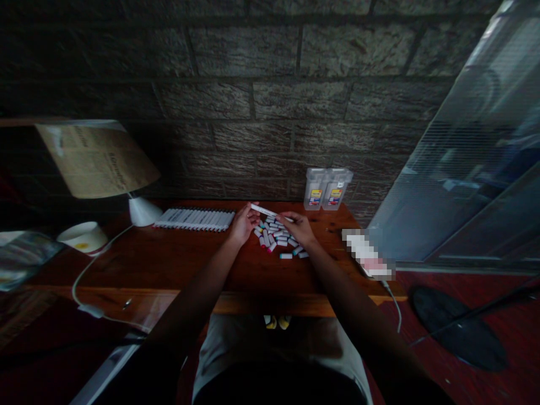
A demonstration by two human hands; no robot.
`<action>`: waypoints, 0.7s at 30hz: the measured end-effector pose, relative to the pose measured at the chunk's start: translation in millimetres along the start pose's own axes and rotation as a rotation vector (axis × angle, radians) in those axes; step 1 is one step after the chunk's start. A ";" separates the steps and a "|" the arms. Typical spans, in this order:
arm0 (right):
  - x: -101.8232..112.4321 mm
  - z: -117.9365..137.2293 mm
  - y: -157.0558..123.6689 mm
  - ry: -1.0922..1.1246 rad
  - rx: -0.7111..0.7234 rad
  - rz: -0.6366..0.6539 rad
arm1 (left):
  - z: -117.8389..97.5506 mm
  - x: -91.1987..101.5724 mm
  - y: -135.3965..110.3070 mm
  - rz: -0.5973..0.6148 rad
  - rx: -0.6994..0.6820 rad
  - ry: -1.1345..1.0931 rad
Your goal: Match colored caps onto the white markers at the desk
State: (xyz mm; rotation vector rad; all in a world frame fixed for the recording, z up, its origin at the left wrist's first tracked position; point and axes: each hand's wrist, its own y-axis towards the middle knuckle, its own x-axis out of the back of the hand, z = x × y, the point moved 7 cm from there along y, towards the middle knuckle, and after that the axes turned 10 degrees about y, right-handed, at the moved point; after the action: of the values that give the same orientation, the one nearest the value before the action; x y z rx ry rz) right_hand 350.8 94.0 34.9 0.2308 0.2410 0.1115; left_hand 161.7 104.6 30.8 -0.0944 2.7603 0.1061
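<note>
A slim white marker (264, 210) is held at a slant above the desk between my two hands. My left hand (243, 225) has its fingers closed at the marker's left end. My right hand (298, 226) pinches its right end, and the fingers cover that end. Under and in front of the hands lies a loose pile of short white marker caps (270, 239) with coloured ends. One cap (286, 256) lies apart at the front. Left of my left hand, a row of white markers (194, 219) lies side by side on the desk.
Two clear plastic cases (328, 189) stand against the brick wall at the back right. A phone-like blurred device (368, 253) with a cable lies by the right edge. A lamp (101, 160) and a white bowl-like container (83, 236) stand left on the wooden desk (169, 264).
</note>
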 end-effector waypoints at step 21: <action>2.5 -0.4 4.3 -0.004 0.068 -0.008 | 7.7 -1.9 0.0 -0.013 0.020 0.111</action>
State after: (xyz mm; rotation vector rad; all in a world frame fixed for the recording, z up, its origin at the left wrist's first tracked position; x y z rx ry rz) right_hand 352.7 98.6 35.0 0.2977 0.2423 0.0948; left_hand 166.2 105.4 24.4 -0.1154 2.8706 0.0713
